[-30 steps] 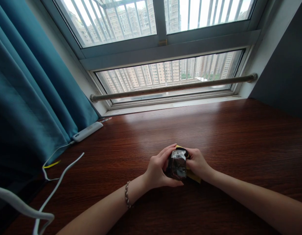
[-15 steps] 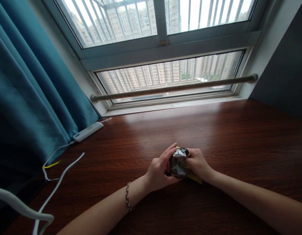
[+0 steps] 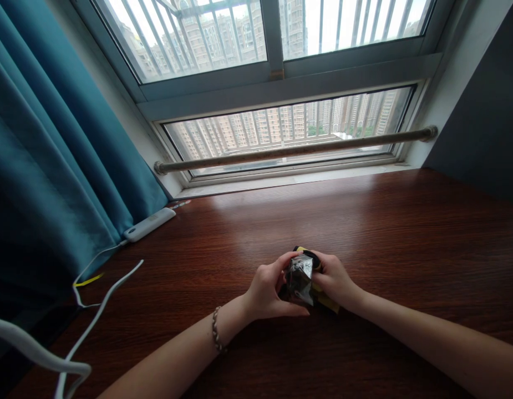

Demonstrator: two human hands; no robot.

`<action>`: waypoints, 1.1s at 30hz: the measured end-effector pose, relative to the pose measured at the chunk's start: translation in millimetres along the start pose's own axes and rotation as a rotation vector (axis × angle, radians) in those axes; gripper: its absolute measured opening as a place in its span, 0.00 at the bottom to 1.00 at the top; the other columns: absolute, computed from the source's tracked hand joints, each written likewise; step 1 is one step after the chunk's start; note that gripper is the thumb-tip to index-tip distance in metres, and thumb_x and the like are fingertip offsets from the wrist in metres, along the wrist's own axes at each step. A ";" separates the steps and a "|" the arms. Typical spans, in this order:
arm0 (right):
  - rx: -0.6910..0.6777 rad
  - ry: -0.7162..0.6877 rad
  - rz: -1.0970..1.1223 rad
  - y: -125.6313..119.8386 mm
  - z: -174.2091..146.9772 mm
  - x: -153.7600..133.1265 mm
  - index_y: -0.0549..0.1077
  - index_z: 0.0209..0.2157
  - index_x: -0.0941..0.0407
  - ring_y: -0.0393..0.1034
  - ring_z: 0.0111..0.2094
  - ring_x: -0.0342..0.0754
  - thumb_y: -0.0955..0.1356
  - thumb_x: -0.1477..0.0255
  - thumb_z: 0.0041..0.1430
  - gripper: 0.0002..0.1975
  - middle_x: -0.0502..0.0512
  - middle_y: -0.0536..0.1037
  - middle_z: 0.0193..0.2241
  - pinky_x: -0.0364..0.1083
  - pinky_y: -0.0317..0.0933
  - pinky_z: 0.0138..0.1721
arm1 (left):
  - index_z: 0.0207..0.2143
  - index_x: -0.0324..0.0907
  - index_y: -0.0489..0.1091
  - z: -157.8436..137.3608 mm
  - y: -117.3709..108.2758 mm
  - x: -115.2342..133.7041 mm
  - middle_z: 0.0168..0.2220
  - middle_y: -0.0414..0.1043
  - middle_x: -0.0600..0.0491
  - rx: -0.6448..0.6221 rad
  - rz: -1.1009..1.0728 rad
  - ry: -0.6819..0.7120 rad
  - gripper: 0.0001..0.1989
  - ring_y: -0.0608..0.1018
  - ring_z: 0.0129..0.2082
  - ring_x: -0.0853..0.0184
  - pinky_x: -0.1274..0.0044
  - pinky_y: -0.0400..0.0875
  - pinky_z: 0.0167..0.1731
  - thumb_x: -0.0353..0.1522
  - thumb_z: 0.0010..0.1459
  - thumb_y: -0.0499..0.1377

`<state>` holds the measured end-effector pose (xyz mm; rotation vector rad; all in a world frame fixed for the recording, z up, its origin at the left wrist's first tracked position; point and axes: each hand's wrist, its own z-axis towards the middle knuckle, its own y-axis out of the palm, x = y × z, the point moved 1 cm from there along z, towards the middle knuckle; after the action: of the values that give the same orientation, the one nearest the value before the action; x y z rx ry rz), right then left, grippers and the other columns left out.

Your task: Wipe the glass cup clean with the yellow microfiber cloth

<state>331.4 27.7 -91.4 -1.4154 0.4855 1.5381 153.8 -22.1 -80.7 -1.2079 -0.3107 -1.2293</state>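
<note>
A shiny, see-through-looking silvery packet (image 3: pixel 301 279) is between my two hands, low over the wooden table. My left hand (image 3: pixel 273 285) curves around its left side, with fingers along the top and the thumb stretched out below it. A black-and-yellow item (image 3: pixel 329 302) sits right behind the packet, and I cannot tell whether the two are joined. My right hand (image 3: pixel 331 279) is closed on this item from the right. Its fingertips are hidden behind the packet.
A brown wooden table (image 3: pixel 406 238) spreads around my hands to the window. At left lie a white power strip (image 3: pixel 150 224), a thick white cable (image 3: pixel 110 293) and a yellow strip (image 3: pixel 89 280), next to a blue curtain (image 3: pixel 73 138). A metal rail (image 3: pixel 298 151) crosses the window.
The packet has tilted and shifted slightly left. My left thumb has moved away from its lower edge, and more of the black-and-yellow item shows at the top.
</note>
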 end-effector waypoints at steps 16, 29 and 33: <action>0.134 0.066 -0.035 0.9 2.3 3.2 0.69 0.28 0.60 0.62 0.28 0.43 0.64 0.73 0.51 0.05 0.50 0.71 0.26 0.42 0.55 0.31 | 0.60 0.48 0.46 -1.6 6.3 -4.9 0.60 0.54 0.41 0.097 0.302 0.167 0.41 0.74 0.46 0.61 0.77 0.75 0.34 0.33 0.48 0.63; 0.133 0.031 0.005 2.0 2.5 2.6 0.69 0.29 0.60 0.62 0.28 0.43 0.64 0.73 0.50 0.05 0.51 0.71 0.26 0.41 0.55 0.30 | 0.56 0.49 0.53 -0.7 5.5 -2.5 0.59 0.56 0.41 0.098 0.216 0.171 0.36 0.74 0.46 0.60 0.83 0.72 0.25 0.31 0.46 0.64; 0.126 0.041 0.017 1.6 2.5 3.7 0.71 0.32 0.61 0.64 0.30 0.44 0.64 0.74 0.50 0.07 0.51 0.73 0.28 0.42 0.57 0.32 | 0.57 0.48 0.53 -2.2 6.3 -4.6 0.60 0.54 0.39 0.079 0.137 0.093 0.36 0.77 0.33 0.68 0.81 0.73 0.25 0.31 0.46 0.64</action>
<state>329.2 30.3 -94.7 -1.3511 0.6100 1.4678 156.5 -22.3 -88.4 -1.0829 -0.2016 -1.1401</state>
